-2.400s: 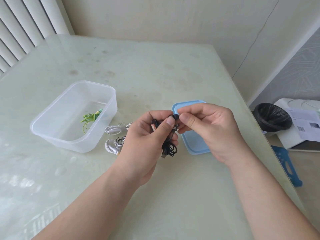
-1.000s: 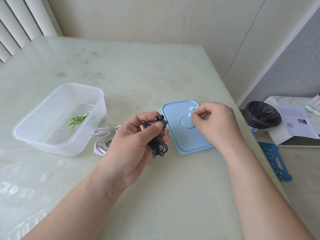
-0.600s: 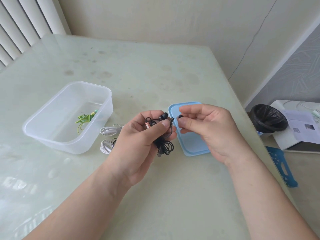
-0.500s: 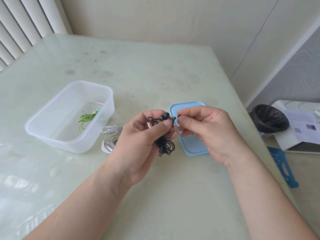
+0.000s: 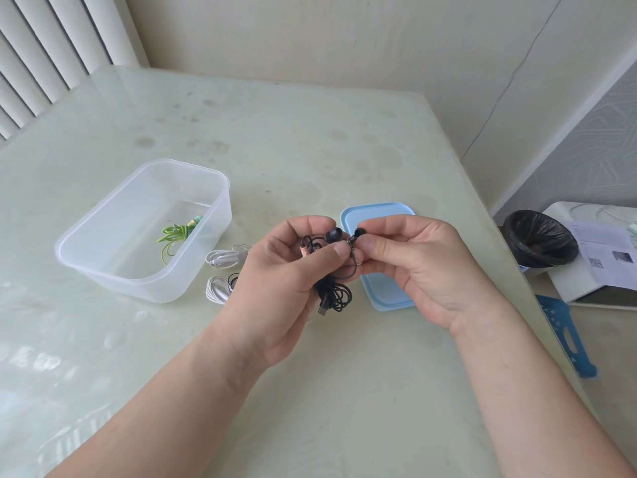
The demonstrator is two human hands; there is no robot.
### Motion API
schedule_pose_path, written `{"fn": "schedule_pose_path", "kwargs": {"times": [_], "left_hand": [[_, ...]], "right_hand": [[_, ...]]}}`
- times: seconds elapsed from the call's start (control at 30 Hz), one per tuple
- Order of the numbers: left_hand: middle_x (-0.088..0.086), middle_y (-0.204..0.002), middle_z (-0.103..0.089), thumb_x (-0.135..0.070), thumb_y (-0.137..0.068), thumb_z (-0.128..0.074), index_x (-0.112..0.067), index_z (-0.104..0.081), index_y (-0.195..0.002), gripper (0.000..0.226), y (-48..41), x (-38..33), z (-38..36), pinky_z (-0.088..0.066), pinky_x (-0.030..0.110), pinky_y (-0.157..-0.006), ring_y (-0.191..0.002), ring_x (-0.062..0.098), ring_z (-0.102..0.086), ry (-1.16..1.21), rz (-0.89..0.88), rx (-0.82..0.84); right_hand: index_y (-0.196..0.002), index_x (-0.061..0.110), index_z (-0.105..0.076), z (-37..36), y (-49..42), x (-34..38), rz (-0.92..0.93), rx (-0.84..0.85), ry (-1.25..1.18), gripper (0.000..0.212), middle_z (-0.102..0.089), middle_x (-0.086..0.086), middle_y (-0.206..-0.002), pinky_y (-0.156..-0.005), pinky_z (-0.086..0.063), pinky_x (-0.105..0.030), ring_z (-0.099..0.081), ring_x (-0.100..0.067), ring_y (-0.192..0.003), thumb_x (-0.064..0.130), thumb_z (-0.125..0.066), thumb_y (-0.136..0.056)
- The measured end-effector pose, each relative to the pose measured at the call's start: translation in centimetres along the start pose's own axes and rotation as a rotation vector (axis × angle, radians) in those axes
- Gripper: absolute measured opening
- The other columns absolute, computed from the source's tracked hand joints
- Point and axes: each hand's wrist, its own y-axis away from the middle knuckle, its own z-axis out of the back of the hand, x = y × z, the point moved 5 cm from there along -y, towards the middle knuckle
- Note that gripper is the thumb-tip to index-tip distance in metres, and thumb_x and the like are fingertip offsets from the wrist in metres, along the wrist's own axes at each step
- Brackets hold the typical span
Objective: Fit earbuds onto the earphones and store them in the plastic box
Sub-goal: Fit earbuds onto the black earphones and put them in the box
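Head view — black earphones (image 5: 332, 288) bundle hangs plug-down from left hand (image 5: 286, 270).

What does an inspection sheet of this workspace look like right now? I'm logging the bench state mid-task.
Surface: pale green table, stained, glossy.
Job's things: clear plastic box open, green earphones inside; black earphones coiled in left hand; black earbud pinched by right hand; blue lid flat on table.
Clutter: nothing seen.
Grippers: both hands raised above table, meeting at the earpiece.
Cables: two white earphones coiled beside box.
Surroundings: black-lined bin, papers, wall, blinds.
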Motion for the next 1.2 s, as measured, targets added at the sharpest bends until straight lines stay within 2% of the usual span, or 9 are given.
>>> {"fn": "schedule_pose_path", "kwargs": {"times": [0.1,0.17,0.33,0.5,0.63,0.87,1.2], "left_hand": [[0.014,-0.088,-0.070,0.012,-0.089,-0.066,-0.007,-0.066,-0.106,0.025,0.0,0.0,0.1,-0.061,0.039,-0.083,-0.076,0.029,-0.071,-0.022,-0.015,-0.007],[0.015,-0.088,-0.071,0.010,-0.087,-0.068,-0.007,-0.066,-0.105,0.025,0.0,-0.1,0.1,-0.062,0.037,-0.081,-0.075,0.028,-0.071,-0.032,-0.026,-0.014],[0.013,-0.087,-0.072,0.011,-0.088,-0.069,-0.007,-0.066,-0.106,0.026,-0.2,0.0,0.4,-0.059,0.038,-0.083,-0.076,0.028,-0.071,-0.062,-0.049,-0.043],[0.015,-0.088,-0.072,0.005,-0.081,-0.076,-0.010,-0.069,-0.102,0.027,-0.2,0.0,0.6,-0.057,0.036,-0.081,-0.075,0.028,-0.070,-0.075,-0.049,-0.052],[0.014,-0.089,-0.071,0.011,-0.088,-0.071,-0.008,-0.068,-0.104,0.025,-0.2,0.0,0.7,-0.057,0.039,-0.084,-0.077,0.029,-0.070,-0.076,-0.060,-0.061],[0.014,-0.089,-0.071,0.010,-0.088,-0.071,-0.008,-0.068,-0.102,0.023,-0.2,0.2,0.6,-0.058,0.035,-0.077,-0.074,0.030,-0.069,-0.094,-0.046,-0.054],[0.010,-0.083,-0.070,0.013,-0.088,-0.070,-0.008,-0.068,-0.099,0.024,-0.1,0.2,0.5,-0.057,0.036,-0.075,-0.067,0.027,-0.066,-0.135,-0.046,-0.051]], "right_hand": [[-0.087,0.002,-0.073,-0.1,0.1,0.1,-0.008,0.013,0.006,0.022,-0.075,-0.014,-0.071,-0.065,-0.059,-0.033,-0.072,-0.023,-0.065,0.004,-0.078,-0.066],[-0.087,0.001,-0.072,-0.2,0.1,0.1,-0.005,0.015,0.007,0.021,-0.074,-0.014,-0.070,-0.059,-0.056,-0.029,-0.072,-0.022,-0.064,0.003,-0.078,-0.066],[-0.081,0.006,-0.077,-0.2,0.2,0.4,0.029,0.028,0.011,0.016,-0.075,-0.017,-0.074,-0.059,-0.055,-0.029,-0.072,-0.026,-0.068,0.002,-0.078,-0.066],[-0.087,0.004,-0.078,-0.4,0.3,0.6,0.077,0.038,0.069,0.020,-0.075,-0.017,-0.077,-0.064,-0.055,-0.031,-0.071,-0.027,-0.073,0.008,-0.079,-0.068],[-0.087,0.007,-0.079,-0.5,0.4,0.8,0.130,0.050,0.097,0.016,-0.076,-0.015,-0.078,-0.068,-0.057,-0.031,-0.072,-0.026,-0.075,0.011,-0.078,-0.072],[-0.082,0.005,-0.076,0.0,0.4,1.2,0.146,0.025,0.131,0.016,-0.075,-0.014,-0.074,-0.065,-0.058,-0.031,-0.072,-0.029,-0.071,0.007,-0.082,-0.067],[-0.083,0.005,-0.074,-0.2,0.6,1.4,0.180,0.107,0.234,0.011,-0.076,-0.011,-0.073,-0.069,-0.057,-0.030,-0.070,-0.022,-0.066,-0.005,-0.076,-0.079]]}}
